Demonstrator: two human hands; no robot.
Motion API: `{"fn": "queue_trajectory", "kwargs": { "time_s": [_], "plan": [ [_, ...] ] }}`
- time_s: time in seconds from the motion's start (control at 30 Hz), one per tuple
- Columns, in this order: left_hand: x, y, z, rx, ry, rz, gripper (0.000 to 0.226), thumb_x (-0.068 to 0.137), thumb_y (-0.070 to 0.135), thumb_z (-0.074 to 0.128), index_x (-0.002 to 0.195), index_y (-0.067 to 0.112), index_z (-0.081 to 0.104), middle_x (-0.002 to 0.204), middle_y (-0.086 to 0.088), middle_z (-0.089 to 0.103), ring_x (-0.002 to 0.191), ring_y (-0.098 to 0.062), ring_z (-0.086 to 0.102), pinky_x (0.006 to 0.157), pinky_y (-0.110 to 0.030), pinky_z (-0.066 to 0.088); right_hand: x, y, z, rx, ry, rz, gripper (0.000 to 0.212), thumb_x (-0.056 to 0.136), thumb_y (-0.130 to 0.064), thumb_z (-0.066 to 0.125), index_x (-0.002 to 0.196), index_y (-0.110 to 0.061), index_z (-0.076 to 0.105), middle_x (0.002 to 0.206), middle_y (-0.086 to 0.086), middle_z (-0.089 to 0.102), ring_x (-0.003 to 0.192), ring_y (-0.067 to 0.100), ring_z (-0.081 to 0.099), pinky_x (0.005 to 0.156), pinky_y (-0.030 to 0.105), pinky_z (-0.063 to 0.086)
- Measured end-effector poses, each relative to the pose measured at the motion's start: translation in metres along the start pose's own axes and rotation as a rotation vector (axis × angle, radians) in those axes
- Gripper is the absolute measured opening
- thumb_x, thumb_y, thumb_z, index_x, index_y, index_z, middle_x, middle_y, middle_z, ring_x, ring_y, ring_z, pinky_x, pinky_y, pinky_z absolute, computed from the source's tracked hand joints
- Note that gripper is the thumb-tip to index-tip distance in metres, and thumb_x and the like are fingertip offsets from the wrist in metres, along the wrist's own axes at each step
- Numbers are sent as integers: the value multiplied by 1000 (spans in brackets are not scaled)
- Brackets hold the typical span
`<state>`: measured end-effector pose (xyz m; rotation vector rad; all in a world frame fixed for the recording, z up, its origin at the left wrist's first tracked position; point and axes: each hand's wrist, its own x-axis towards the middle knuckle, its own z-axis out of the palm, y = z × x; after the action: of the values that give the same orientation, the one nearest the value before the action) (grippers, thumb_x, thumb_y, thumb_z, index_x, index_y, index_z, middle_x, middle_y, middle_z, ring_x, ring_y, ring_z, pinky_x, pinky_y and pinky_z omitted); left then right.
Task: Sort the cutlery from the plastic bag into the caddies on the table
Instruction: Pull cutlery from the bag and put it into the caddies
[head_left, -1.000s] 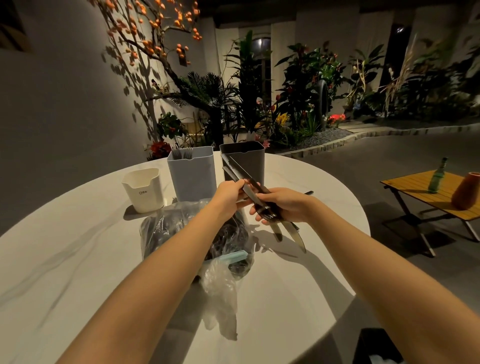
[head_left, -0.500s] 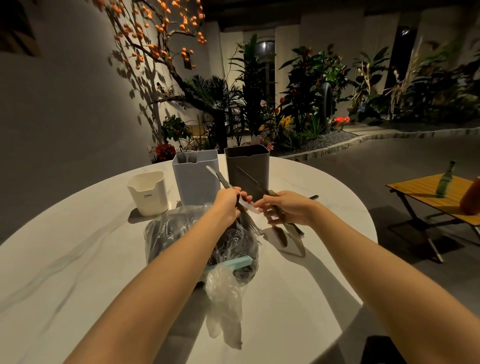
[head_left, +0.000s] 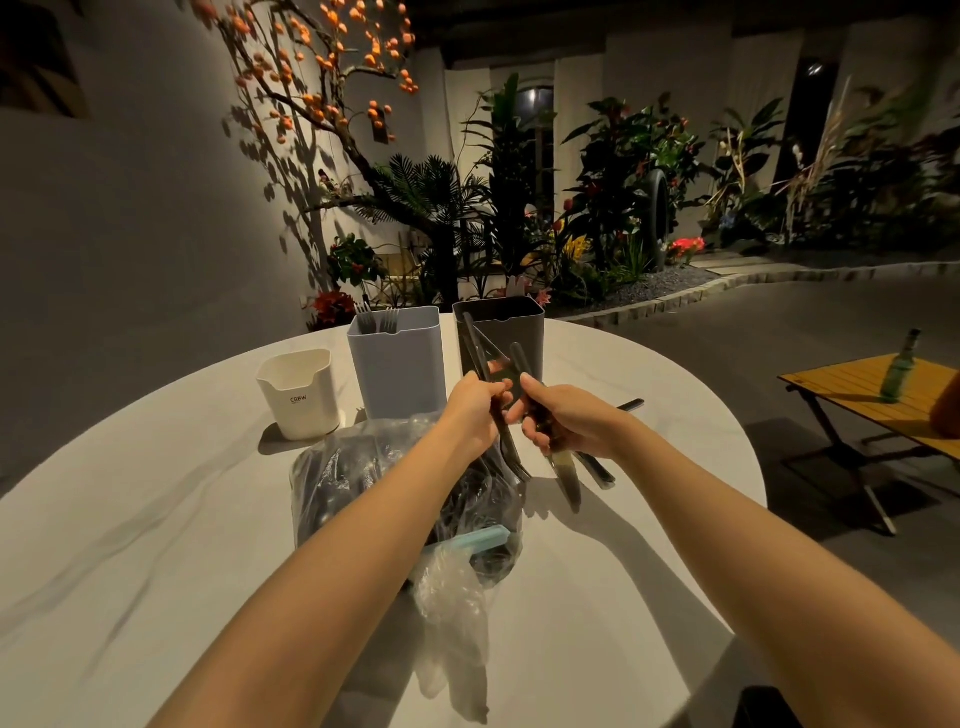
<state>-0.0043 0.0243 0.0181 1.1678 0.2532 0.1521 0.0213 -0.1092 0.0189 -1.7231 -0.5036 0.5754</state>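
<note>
Cutlery: dark metal; left hand (head_left: 475, 410) grips a fork (head_left: 511, 457), right hand (head_left: 563, 423) clenches knives (head_left: 566, 470), above the bag (head_left: 363, 467).
Bag: clear crinkled plastic on round white counter (head_left: 156, 519).
Caddies: three; white (head_left: 301, 397) marked "CRBW", grey-blue (head_left: 397, 364) holding two forks, dark (head_left: 501, 332).

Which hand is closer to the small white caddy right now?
Left. The left hand grips cutlery right of the white caddy, beyond the blue caddy; the right hand is farther right still.

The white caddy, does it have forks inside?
No, the white caddy shows no cutlery above its rim; the fork tines stand in the blue-grey caddy beside it.
</note>
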Motion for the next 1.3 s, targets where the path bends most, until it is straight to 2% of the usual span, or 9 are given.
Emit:
{"fn": "queue_trajectory", "kwargs": {
  "time_s": [0.2,0.37,0.53,0.67,0.77,0.83,1.07,1.2,1.3],
  "plan": [
    [0,3,3,93,-184,-34,42,101,44,39,112,9,61,60,-5,41,43,-15,37,51,-28,41,5,0,3,53,-44,32,62,99,-56,29,73,-8,58,56,2,48,46,10,36,50,21,34],
    [-2,4,6,226,-65,-3,27,99,34,49,101,12,65,76,-5,54,65,-15,50,56,-25,45,7,-1,-1,45,-136,132,64,97,-59,27,75,-7,55,58,3,48,45,9,33,46,18,32],
    [10,6,-3,43,45,0,25,103,25,41,92,9,57,70,-3,47,51,-8,38,45,-20,35,9,2,-5,-82,-87,88,34,97,-39,52,98,-7,59,74,5,55,56,10,45,55,19,41],
    [15,7,-13,2,29,39,30,105,24,37,95,11,62,89,-5,54,75,-14,49,62,-24,42,13,8,-10,-98,55,-36,17,98,-22,54,98,-10,64,79,5,62,60,11,53,56,21,42],
    [15,7,-15,8,-23,26,32,105,27,35,103,13,63,114,-6,61,110,-24,55,93,-38,46,17,9,-6,-191,152,-101,24,96,-28,56,91,-9,70,72,2,63,59,9,53,54,18,41],
    [15,7,-14,-56,-95,-9,33,105,27,32,108,11,60,127,-8,59,119,-27,52,97,-43,45,20,9,-2,-158,200,-155,31,95,-28,58,92,0,70,68,3,61,56,9,50,49,14,39],
    [8,9,-5,-135,-239,-95,31,106,22,29,109,6,56,128,-14,59,111,-27,60,96,-40,48,31,4,7,-289,307,-264,43,94,-33,58,91,9,66,74,13,66,59,6,61,56,13,44],
    [11,10,-4,-69,-157,-83,30,105,24,33,104,9,60,121,-10,63,117,-27,58,100,-41,46,29,1,10,-320,173,-250,30,94,-32,60,102,-4,65,80,14,64,65,15,55,58,18,45],
    [8,10,-4,11,-123,-96,31,105,24,36,100,11,64,112,-10,62,103,-24,59,91,-40,49,28,-1,12,-340,115,-229,21,94,-25,60,105,-7,59,80,4,60,66,12,55,58,18,46]
  ]
}}
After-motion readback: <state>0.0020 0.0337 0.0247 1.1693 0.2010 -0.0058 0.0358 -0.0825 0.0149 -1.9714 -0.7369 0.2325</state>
